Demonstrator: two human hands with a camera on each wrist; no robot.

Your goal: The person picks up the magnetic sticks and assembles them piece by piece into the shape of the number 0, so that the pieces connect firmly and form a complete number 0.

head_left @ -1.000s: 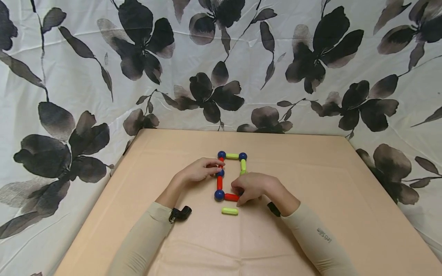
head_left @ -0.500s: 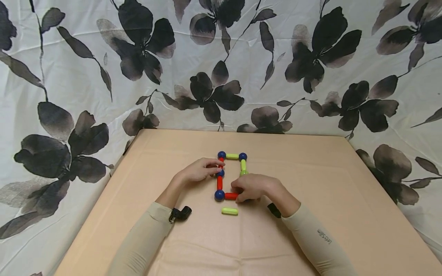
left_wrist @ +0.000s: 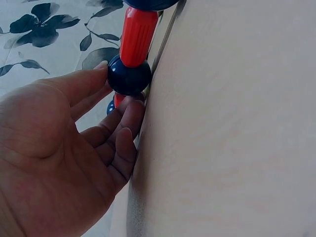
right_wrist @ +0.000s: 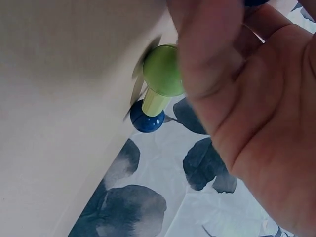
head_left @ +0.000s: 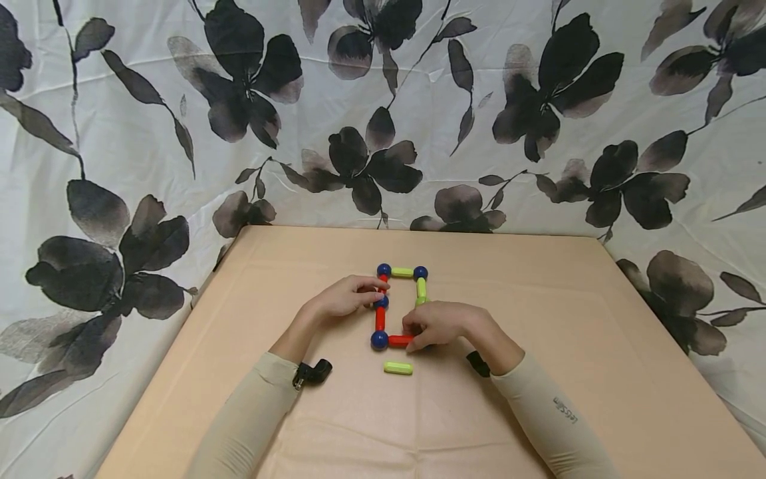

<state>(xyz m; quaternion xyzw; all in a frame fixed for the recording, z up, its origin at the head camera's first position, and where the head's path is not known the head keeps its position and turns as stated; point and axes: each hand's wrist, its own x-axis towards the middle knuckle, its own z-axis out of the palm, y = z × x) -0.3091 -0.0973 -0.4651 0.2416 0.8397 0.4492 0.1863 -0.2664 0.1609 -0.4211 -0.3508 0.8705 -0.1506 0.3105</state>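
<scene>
Magnetic rods and balls form a frame on the table. My left hand (head_left: 347, 296) pinches the blue ball (left_wrist: 129, 75) midway along its left side, between red rods (head_left: 380, 319). At the near right corner, my right hand (head_left: 439, 323) has its fingers curled, with its thumb over the end of a red rod (head_left: 399, 341). A blue ball (right_wrist: 255, 2) shows in part between its thumb and fingers in the right wrist view. Beside that hand sits a green ball (right_wrist: 162, 70), joined to a green rod (head_left: 421, 289). Blue balls (head_left: 380, 340) mark the other corners.
One loose green rod (head_left: 398, 368) lies nearer the person than the frame. Another green rod (head_left: 402, 272) spans the frame's far side. The tan tabletop (head_left: 538, 299) ends at the back against floral cloth (head_left: 455, 146).
Over the second, the right hand's thumb has moved slightly closer to the frame's near right corner. The left hand and the frame stay almost still.
</scene>
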